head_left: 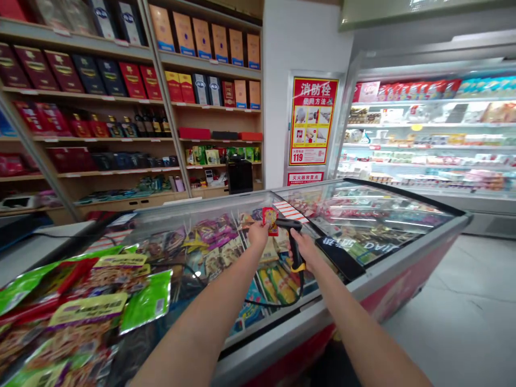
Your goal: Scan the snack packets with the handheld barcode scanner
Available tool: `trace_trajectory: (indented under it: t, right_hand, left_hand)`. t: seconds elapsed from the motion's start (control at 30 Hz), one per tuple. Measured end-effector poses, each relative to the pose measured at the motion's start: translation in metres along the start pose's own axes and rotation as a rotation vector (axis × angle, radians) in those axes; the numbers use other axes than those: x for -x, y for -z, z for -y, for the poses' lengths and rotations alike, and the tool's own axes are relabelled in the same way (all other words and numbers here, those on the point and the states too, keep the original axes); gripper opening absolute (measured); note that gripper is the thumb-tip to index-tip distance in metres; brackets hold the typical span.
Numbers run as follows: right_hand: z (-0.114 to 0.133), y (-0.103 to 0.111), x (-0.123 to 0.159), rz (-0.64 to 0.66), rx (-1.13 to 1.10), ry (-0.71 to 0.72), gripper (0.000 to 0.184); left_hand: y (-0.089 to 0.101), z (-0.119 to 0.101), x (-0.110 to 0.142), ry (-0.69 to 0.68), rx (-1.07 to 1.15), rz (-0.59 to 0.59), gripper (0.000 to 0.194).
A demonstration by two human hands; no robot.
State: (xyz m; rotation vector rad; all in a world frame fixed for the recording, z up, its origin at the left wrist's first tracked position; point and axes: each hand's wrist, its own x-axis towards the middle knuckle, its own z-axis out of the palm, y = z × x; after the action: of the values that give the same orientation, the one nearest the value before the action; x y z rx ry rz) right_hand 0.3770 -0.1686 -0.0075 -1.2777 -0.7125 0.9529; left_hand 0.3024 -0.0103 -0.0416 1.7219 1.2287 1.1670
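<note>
Pinching a flat red packet [271, 221] with a yellowish printed middle, the left hand [258, 232] clamped its edge; the right hand [303, 248] wrapped its fingers around a black scanner [291, 223].

you're holding a small red packet [270, 221] by its left edge in your left hand [258, 233]; it's upright, its yellowish, printed middle facing you, the fine print too small to read. your right hand [302, 249] grips the scanner [295, 243], black with a yellow handle base, its handle hanging down and its head aimed left at the packet. whether they touch, you can't tell. its black cord [278, 305] loops down and off leftward.
</note>
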Motion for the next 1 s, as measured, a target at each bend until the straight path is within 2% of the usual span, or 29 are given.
trace_trajectory:
  t: [0.1, 0.17, 0.27, 0.37, 0.43, 0.5, 0.57, 0.67, 0.73, 0.8, 0.9, 1.0]
  right_hand:
    - [-0.007, 0.007, -0.001, -0.016, -0.018, 0.001, 0.043]
    - [-0.011, 0.009, -0.001, -0.009, -0.025, 0.001, 0.043]
    - [-0.014, 0.009, 0.0, -0.012, -0.014, -0.003, 0.041]
    - [-0.013, 0.004, 0.0, -0.038, -0.003, -0.012, 0.038]
    - [-0.012, -0.001, 0.001, -0.018, -0.002, -0.016, 0.037]
    - [-0.011, -0.01, 0.003, 0.025, 0.007, -0.017, 0.038]
    - [-0.011, -0.023, 0.006, 0.072, 0.02, -0.021, 0.039]
    - [-0.014, -0.048, 0.014, 0.153, 0.022, -0.023, 0.038]
    - [-0.017, -0.067, 0.021, 0.208, 0.007, -0.02, 0.036]
    - [-0.019, -0.085, 0.026, 0.262, 0.005, -0.013, 0.034]
    - [-0.021, -0.11, 0.032, 0.35, 0.04, -0.004, 0.034]
    - [-0.019, -0.128, 0.032, 0.427, 0.088, -0.01, 0.035]
  left_hand:
    - [-0.009, -0.005, 0.001, 0.056, -0.112, 0.038, 0.018]
    - [-0.007, -0.008, 0.001, 0.043, -0.15, 0.035, 0.031]
    - [0.003, -0.009, 0.0, 0.027, -0.183, -0.01, 0.044]
    - [0.023, -0.007, 0.0, -0.013, -0.157, -0.003, 0.033]
    - [0.045, -0.007, 0.002, -0.039, -0.163, 0.013, 0.028]
    - [0.077, -0.01, 0.007, -0.034, -0.271, 0.04, 0.028]
    - [0.119, -0.017, 0.017, 0.002, -0.487, 0.128, 0.029]
    - [0.191, -0.025, 0.044, 0.066, -0.905, 0.329, 0.028]
    - [0.235, -0.024, 0.07, 0.104, -1.154, 0.301, 0.036]
    - [0.267, -0.016, 0.099, 0.08, -1.315, 0.271, 0.035]
    - [0.291, 0.007, 0.137, -0.079, -1.382, 0.3, 0.029]
    - [0.294, 0.032, 0.156, -0.195, -1.355, 0.256, 0.037]
